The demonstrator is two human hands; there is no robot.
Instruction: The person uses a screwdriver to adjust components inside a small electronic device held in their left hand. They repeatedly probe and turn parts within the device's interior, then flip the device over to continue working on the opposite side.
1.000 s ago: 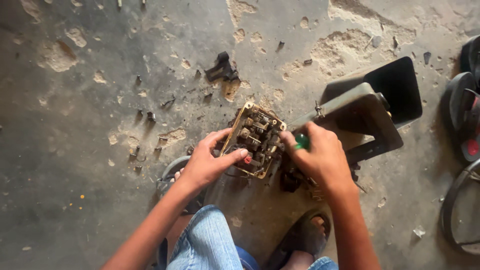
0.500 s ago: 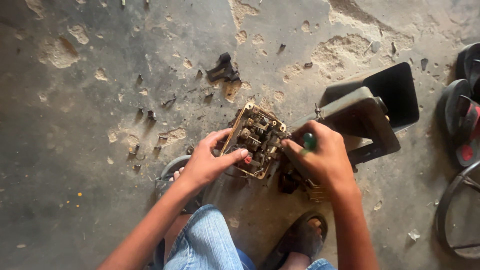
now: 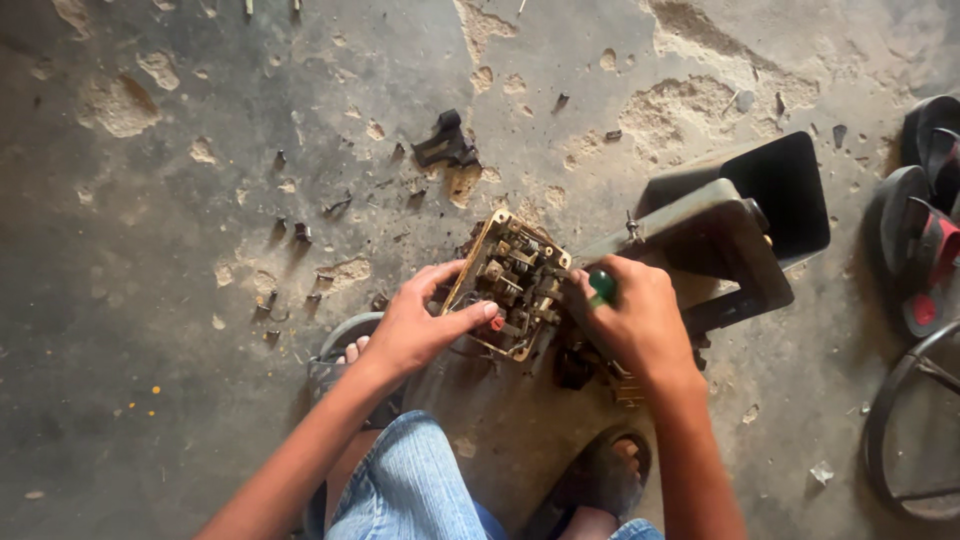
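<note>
Two hands — a left hand [image 3: 415,325] and a right hand [image 3: 635,320]. One metal part block [image 3: 510,285]. One green-handled tool [image 3: 601,287]. One dark box [image 3: 740,230]. Two sandals [image 3: 915,260] off to the side — that's all.

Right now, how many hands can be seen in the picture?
2. The left hand grips the left edge of the metal mechanism. The right hand holds a green-handled tool at its right side. No other hands show.

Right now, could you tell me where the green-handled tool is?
In the head view, the green-handled tool is gripped in the right hand, just right of the metal mechanism that the left hand steadies.
</note>
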